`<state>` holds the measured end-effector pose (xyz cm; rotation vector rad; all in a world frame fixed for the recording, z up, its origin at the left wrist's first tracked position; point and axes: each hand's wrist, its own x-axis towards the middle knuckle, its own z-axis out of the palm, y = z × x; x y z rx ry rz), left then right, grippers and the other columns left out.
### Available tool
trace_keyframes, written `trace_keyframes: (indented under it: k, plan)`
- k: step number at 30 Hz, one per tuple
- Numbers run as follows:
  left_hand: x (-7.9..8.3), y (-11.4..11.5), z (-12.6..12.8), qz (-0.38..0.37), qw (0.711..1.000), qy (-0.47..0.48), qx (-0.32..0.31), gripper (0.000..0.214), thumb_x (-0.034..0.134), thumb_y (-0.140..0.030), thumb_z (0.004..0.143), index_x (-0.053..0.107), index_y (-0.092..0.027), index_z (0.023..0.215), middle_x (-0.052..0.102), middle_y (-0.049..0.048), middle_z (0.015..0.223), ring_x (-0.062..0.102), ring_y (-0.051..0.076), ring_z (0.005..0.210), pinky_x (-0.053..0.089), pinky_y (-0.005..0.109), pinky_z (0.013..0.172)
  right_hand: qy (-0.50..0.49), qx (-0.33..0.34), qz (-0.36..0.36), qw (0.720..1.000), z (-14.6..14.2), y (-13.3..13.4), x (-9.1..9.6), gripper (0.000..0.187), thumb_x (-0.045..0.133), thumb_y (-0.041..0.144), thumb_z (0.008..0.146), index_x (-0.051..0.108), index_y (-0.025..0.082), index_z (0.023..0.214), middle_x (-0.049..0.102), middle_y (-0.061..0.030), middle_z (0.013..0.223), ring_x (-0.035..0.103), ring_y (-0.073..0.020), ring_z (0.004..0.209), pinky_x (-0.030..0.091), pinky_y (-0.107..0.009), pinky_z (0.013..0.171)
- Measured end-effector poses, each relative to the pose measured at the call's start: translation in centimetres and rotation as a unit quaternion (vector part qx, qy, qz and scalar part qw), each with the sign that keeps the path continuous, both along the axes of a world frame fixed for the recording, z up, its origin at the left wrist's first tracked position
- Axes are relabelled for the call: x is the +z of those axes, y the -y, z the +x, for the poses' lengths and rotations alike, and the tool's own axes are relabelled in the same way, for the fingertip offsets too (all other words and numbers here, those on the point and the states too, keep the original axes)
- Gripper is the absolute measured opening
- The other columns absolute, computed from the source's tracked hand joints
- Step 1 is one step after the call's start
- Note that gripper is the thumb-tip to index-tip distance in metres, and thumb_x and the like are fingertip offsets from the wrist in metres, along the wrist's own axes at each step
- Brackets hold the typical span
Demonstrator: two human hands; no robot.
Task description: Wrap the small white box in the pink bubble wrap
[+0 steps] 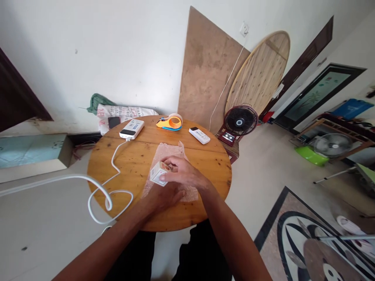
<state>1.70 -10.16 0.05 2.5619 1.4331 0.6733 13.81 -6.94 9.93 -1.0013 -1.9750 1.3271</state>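
My right hand (183, 171) is closed round a small white box (159, 174) with printed sides and some orange on it. It holds the box tilted above the table, with the thumb along its near face. My left hand (165, 197) is low over a sheet of bubble wrap (191, 194), just beneath the box and the right hand. Its thumb is stretched out to the right, while the other fingers are mostly hidden. The pinkish, see-through wrap lies spread on the round wooden table (117, 175).
A white power bank (131, 129) with a white cable (114, 158) lies at the back left of the table. Beside it are an orange-and-blue tape dispenser (170, 122) and a second white device (199, 135). A black fan (240, 121) stands beyond the right edge.
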Motion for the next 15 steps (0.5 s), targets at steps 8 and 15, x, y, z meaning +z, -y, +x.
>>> trace_keyframes:
  k: [8,15]
  plan:
    - [0.8,-0.6,-0.9,-0.043,0.998,-0.005,-0.054,0.055,0.051,-0.046,0.081,0.046,-0.031,0.134,0.034,0.0091,0.149,0.02,0.037,0.139,0.009,0.064,0.108,-0.029,-0.155,-0.057,0.986,5.8,-3.0,-6.1,0.034,0.068,0.032,0.066,0.063,0.015,0.095,0.066,-0.0019,0.092,0.059,-0.0163,0.085,0.044,-0.028,0.08]
    - [-0.2,-2.9,-3.7,-0.039,0.984,0.152,0.088,0.032,0.043,-0.016,0.074,0.068,-0.022,0.093,0.065,0.0035,0.111,0.054,0.021,0.107,0.039,0.039,0.099,0.002,-0.152,-0.007,0.988,5.9,-1.9,-7.7,0.044,0.071,0.031,0.065,0.058,0.017,0.104,0.061,-0.0048,0.111,0.058,-0.0181,0.096,0.044,-0.03,0.087]
